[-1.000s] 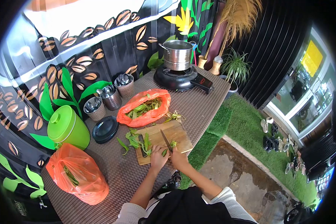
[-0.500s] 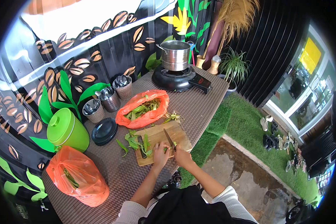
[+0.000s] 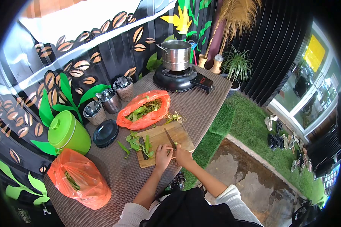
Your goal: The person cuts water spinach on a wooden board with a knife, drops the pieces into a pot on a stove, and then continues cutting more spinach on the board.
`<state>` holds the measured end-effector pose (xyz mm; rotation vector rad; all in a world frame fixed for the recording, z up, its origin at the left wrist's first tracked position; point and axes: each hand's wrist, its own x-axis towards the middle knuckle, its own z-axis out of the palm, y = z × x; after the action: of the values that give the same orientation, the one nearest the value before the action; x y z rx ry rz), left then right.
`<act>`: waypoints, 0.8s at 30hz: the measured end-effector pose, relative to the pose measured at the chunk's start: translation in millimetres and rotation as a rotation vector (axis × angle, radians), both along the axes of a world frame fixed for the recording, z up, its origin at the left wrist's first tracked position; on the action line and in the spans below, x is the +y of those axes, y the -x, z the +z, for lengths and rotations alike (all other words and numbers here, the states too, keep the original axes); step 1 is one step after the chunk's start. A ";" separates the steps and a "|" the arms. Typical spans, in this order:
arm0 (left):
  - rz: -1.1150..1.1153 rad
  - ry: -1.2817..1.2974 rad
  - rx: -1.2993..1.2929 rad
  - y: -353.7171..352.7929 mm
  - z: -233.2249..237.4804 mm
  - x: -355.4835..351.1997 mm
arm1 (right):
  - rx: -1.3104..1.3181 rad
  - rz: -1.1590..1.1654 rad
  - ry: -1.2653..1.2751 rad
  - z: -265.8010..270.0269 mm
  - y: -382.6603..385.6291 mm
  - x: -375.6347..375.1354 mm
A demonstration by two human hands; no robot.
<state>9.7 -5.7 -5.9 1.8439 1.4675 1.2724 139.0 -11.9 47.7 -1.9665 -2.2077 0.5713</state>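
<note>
My right hand (image 3: 183, 156) is closed around the handle of a knife (image 3: 169, 137), whose blade points away from me over the wooden cutting board (image 3: 180, 132). Close beside it on the board, my left hand (image 3: 163, 156) has its fingers bent together. What they pinch is mostly hidden, with a small bit of green (image 3: 175, 143) showing near the knife. Green leaves (image 3: 133, 142) lie across the board's left side and onto the table. Among them rests a dark, narrow object (image 3: 143, 148), partly covered.
Behind the board sits an open orange plastic bag (image 3: 134, 123) of greens, with pale roots (image 3: 175, 117) beside it. A second orange bag (image 3: 89, 185), green lidded bucket (image 3: 70, 134), dark plates (image 3: 105, 133) and cutlery cups (image 3: 111, 102) stand left. A pot (image 3: 176, 56) tops the stove (image 3: 174, 81).
The knife and my right hand have shifted slightly left, nearer my left hand. The view has moved a little; the bags and leaves stay where they were.
</note>
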 end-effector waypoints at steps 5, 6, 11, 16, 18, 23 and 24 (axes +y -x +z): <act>0.059 -0.038 -0.038 0.4 5.7 2.1 | -0.011 -0.029 0.009 -4.8 6.3 -18.5; 0.059 -0.037 -0.038 0.9 2.6 2.7 | 0.003 -0.088 0.017 -9.0 7.9 -18.7; 0.051 -0.091 0.044 3.5 1.2 2.6 | 0.056 -0.006 -0.006 -9.4 -4.4 8.8; 0.015 -0.061 0.021 4.9 2.4 1.1 | 0.018 0.065 -0.008 -4.6 -11.3 -4.1; 0.020 -0.064 0.013 5.2 1.2 1.7 | 0.005 -0.022 -0.020 -3.2 -3.6 -16.6; 0.032 -0.094 0.051 4.6 -2.1 1.7 | -0.015 -0.029 -0.043 -5.3 4.7 0.2; 0.032 -0.094 0.054 4.7 0.5 1.5 | 0.008 -0.013 -0.030 -6.0 5.6 5.3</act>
<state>5.0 -4.2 -5.5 1.9367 1.4941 1.3378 133.4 -6.6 41.6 -1.9588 -2.1839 0.5401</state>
